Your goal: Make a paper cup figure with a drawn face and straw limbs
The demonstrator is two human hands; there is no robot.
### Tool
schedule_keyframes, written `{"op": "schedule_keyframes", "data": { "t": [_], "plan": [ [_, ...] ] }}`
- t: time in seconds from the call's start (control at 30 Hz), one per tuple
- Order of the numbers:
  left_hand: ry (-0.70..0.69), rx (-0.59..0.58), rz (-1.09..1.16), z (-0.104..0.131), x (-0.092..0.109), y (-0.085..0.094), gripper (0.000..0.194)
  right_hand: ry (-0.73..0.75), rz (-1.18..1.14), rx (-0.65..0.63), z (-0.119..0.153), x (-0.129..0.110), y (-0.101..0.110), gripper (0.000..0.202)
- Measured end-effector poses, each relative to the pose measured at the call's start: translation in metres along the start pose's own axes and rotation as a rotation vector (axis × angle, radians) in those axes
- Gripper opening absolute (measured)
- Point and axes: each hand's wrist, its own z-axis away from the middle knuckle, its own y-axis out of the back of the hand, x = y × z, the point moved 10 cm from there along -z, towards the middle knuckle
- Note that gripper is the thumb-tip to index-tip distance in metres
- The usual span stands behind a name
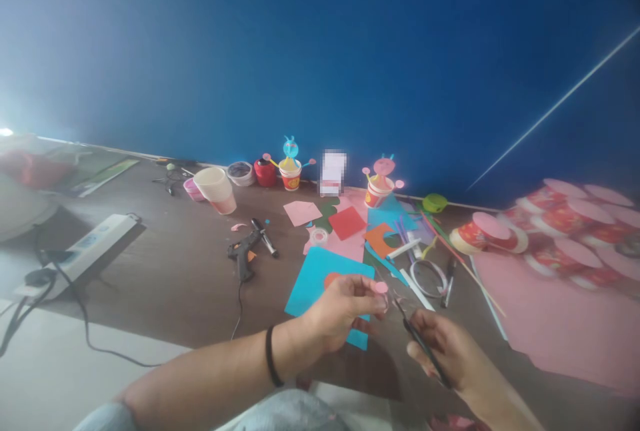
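My left hand (345, 304), with a black band at the wrist, pinches a small pink paper circle (381, 288) above a blue sheet (310, 284). My right hand (440, 344) is closed around dark-handled scissors (425, 348), whose blades point up and left toward the pink circle. An orange-red piece (331, 278) lies on the blue sheet, partly behind my left hand. Past the sheet are a red square (347, 222), a light pink square (302, 212) and a roll of clear tape (319, 236).
A black glue gun (243, 254) with a cord lies left of the sheet. Two cup figures (291, 174) (379, 191) stand near the blue wall. At the left is a power strip (83, 251); at the right, several red cups (565, 218) beside large pink paper (560, 324).
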Motion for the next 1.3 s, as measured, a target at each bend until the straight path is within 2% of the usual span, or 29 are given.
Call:
{"op": "schedule_keyframes", "data": {
  "t": [0.13,0.3,0.6,0.8,1.1,1.3],
  "plan": [
    [-0.075,0.056,0.091,0.001,-0.002,0.001,0.029,0.068,0.035,0.02,-0.003,-0.002,-0.003,0.025],
    [-0.095,0.121,0.098,-0.001,-0.005,0.003,0.029,0.085,0.049,0.095,0.0,-0.005,-0.001,0.034],
    [0.0,0.154,0.181,-0.004,-0.018,0.005,0.031,0.087,0.053,0.149,0.005,-0.014,0.0,0.039],
    [0.014,0.137,0.191,-0.005,-0.02,0.005,0.029,0.105,0.13,0.153,0.011,-0.011,0.002,0.033],
    [-0.065,0.078,0.032,-0.004,-0.005,0.002,0.028,0.054,0.316,0.135,0.014,-0.003,0.011,0.029],
    [-0.047,0.067,0.003,-0.004,-0.003,0.001,0.031,0.053,0.34,0.191,0.021,-0.015,0.017,0.027]
  ]
}}
